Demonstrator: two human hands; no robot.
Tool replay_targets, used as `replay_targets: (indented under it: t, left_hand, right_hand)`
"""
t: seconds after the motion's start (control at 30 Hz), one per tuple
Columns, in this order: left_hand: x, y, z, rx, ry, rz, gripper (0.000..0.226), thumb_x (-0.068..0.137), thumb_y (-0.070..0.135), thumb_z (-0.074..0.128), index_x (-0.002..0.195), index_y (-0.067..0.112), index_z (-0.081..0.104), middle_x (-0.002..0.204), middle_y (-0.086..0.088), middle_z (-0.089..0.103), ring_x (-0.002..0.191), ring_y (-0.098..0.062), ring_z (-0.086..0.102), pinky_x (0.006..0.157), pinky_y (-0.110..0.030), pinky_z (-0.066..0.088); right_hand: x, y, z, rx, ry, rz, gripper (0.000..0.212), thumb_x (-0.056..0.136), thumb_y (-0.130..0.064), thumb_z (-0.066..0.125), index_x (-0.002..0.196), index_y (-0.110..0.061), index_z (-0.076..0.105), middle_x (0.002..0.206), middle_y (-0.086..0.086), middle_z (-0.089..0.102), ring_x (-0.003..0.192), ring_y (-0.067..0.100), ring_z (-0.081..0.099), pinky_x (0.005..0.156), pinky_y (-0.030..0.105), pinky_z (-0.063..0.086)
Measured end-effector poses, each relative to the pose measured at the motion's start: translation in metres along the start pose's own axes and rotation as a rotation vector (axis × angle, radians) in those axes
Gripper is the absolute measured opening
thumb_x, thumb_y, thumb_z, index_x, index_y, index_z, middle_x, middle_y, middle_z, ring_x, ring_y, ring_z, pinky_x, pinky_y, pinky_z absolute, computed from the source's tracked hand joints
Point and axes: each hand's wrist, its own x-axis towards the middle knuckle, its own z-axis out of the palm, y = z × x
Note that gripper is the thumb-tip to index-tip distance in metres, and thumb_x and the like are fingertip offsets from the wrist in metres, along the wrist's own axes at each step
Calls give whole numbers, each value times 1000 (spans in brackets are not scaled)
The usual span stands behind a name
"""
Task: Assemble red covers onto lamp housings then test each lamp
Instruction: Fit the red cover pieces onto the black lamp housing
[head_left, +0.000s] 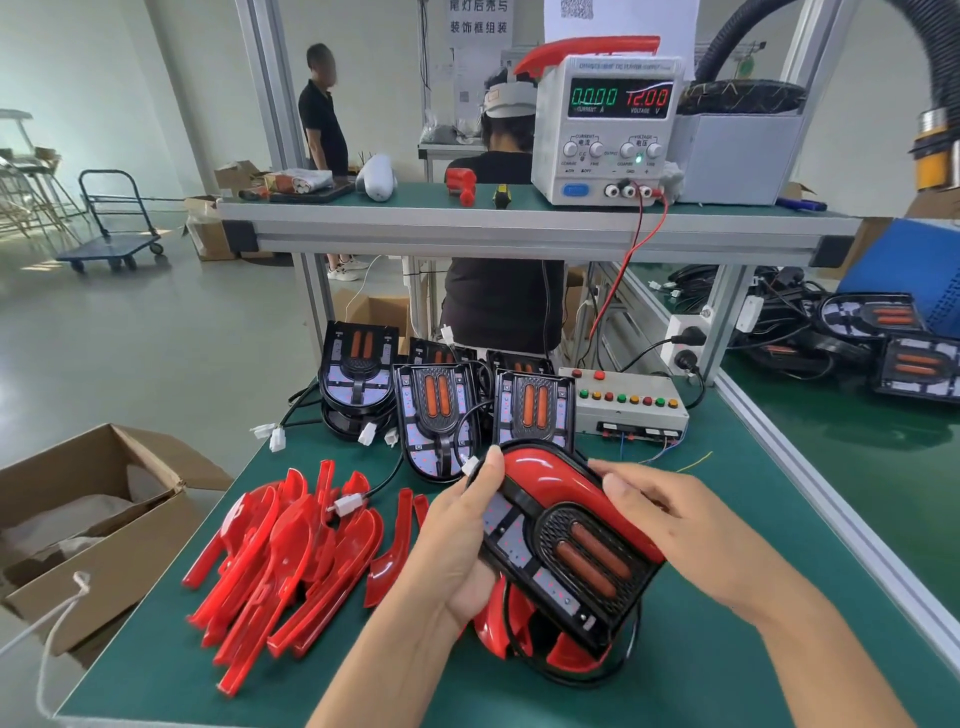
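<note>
While my left hand (467, 530) grips the lamp housing (566, 561), my right hand (660, 506) presses its red cover (561, 480) on; seating it fully comes next, I judge.

An open cardboard box (104, 525) sits beside the green table (727, 649).

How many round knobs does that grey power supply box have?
4 round knobs on the grey power supply box: two under the current display, two under the voltage display.
</note>
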Motion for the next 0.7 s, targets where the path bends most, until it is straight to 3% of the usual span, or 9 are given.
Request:
replay_targets:
  t: [0.1,0.2,0.3,0.37,0.53,0.7]
  left_hand:
    - [4,1,-1,-36,-10,-58,66,82,45,66,120,-9,67,121,-25,69,113,-38,68,98,-49,56]
    - [6,1,-3,-97,-41,-124,55,83,45,65,107,-4,76,117,-22,72,103,-33,73,84,-43,61]
    - [8,1,-5,-112,-53,-151,54,84,45,64,106,-2,77,119,-22,71,102,-32,73,86,-44,61]
    - [9,2,-6,-103,-58,-164,53,84,45,63,104,-2,78,119,-21,71,103,-32,73,88,-45,60]
    - [9,5,-9,-104,-45,-193,62,85,44,64,123,-5,69,126,-22,68,118,-37,66,105,-52,49]
    - [7,9,-6,-137,-42,-229,67,87,43,64,131,-7,61,127,-23,67,121,-37,64,100,-51,52]
  right_hand:
    - [-11,6,2,181,-67,2,27,96,-53,52,116,-60,68,122,-27,70,118,-12,59,92,0,40]
    - [-16,16,4,306,-11,-5,35,94,-41,57,127,-43,69,124,-14,73,119,2,65,99,12,48]
    - [-18,19,9,340,29,-20,38,93,-33,60,131,-33,67,122,-9,75,117,9,69,93,11,49]
    - [-19,18,12,346,52,-16,36,93,-31,61,128,-35,68,119,-8,76,113,10,71,90,10,50]
    - [-20,14,16,370,72,-31,31,93,-32,63,120,-44,73,116,-6,77,109,11,73,88,11,52]
    - [-20,12,12,363,11,-1,30,96,-38,59,123,-44,71,121,-7,75,114,11,70,92,12,50]
